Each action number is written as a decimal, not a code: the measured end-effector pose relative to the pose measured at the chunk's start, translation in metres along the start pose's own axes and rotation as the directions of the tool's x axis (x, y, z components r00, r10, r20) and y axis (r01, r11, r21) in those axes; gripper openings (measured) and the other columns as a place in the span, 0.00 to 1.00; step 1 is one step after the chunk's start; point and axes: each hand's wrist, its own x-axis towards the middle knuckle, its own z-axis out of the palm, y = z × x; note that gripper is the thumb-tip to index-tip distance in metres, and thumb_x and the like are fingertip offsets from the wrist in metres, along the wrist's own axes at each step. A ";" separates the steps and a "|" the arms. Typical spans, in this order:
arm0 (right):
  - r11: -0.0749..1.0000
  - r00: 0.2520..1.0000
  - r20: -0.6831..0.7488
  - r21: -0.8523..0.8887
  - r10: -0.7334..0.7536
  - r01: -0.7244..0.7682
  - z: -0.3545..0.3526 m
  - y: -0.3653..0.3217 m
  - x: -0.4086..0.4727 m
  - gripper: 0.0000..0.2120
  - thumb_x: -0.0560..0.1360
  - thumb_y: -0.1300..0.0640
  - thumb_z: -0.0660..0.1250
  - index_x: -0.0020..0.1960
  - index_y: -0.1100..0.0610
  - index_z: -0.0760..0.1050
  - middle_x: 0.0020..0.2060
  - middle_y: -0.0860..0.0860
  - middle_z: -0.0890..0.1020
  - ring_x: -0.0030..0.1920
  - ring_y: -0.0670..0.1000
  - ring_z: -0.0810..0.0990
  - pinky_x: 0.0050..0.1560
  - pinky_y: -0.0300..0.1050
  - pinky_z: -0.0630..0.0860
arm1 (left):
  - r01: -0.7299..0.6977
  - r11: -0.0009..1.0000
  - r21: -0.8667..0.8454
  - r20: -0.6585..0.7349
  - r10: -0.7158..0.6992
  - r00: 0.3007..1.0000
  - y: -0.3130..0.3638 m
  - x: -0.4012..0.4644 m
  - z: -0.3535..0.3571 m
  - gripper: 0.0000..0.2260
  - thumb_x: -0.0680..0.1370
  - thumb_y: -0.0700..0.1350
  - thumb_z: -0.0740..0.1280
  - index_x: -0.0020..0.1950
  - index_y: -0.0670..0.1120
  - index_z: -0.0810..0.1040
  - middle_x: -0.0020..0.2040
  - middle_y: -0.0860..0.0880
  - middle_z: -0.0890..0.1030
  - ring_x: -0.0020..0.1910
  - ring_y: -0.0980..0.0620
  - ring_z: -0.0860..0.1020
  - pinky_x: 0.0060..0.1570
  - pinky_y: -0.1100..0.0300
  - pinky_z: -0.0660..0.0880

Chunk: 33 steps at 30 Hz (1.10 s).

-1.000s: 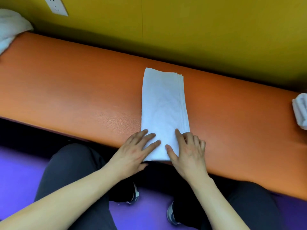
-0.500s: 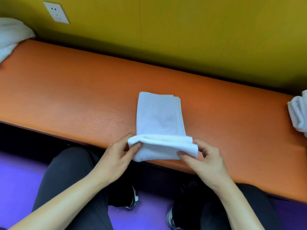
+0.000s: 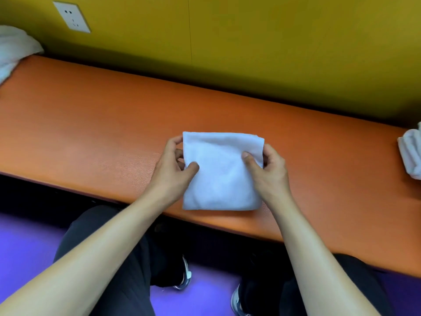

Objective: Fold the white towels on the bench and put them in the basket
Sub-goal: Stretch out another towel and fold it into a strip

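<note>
Orange bench runs below a yellow wall, with a folded white towel near its front edge. At nine o'clock of the towel the left hand pinches its side; at three o'clock the right hand pinches the other.

White towel, folded square, on bench

— Do you see any text, label or number you can read?

— No, you have nothing to read here. The wall socket shows only its holes, and the towel carries no print.
</note>
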 end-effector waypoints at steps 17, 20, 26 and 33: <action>0.793 0.869 -0.045 -0.388 0.492 -0.469 0.008 0.006 -0.035 0.29 0.75 0.38 0.68 0.65 0.57 0.70 0.61 0.55 0.78 0.58 0.59 0.78 0.50 0.47 0.70 | 0.217 0.932 0.291 -0.038 -0.215 0.976 -0.026 -0.022 0.014 0.23 0.78 0.47 0.70 0.72 0.47 0.69 0.61 0.51 0.79 0.55 0.51 0.77 0.52 0.60 0.69; 0.797 0.800 0.038 -0.135 0.598 -0.589 -0.005 -0.002 -0.033 0.24 0.75 0.43 0.71 0.62 0.57 0.72 0.55 0.52 0.79 0.50 0.55 0.77 0.48 0.43 0.69 | 0.249 0.933 0.260 -0.036 -0.249 0.968 -0.018 -0.024 0.016 0.25 0.78 0.47 0.71 0.73 0.49 0.68 0.57 0.52 0.79 0.54 0.50 0.78 0.54 0.56 0.74; 0.745 0.740 0.195 0.058 0.644 -0.664 -0.027 0.005 -0.043 0.18 0.74 0.51 0.75 0.59 0.59 0.78 0.43 0.46 0.81 0.39 0.45 0.80 0.33 0.38 0.71 | 0.296 0.947 0.122 -0.002 -0.298 0.955 -0.006 -0.029 0.030 0.24 0.78 0.45 0.70 0.73 0.53 0.67 0.45 0.52 0.78 0.45 0.53 0.80 0.36 0.61 0.71; 0.773 0.784 0.146 0.138 0.603 -0.620 -0.069 0.016 -0.048 0.22 0.73 0.55 0.75 0.63 0.57 0.72 0.52 0.51 0.83 0.44 0.48 0.83 0.36 0.40 0.75 | 0.276 0.960 0.047 0.100 -0.279 0.955 0.009 -0.033 0.064 0.22 0.80 0.46 0.68 0.72 0.59 0.67 0.49 0.47 0.82 0.46 0.48 0.83 0.45 0.55 0.79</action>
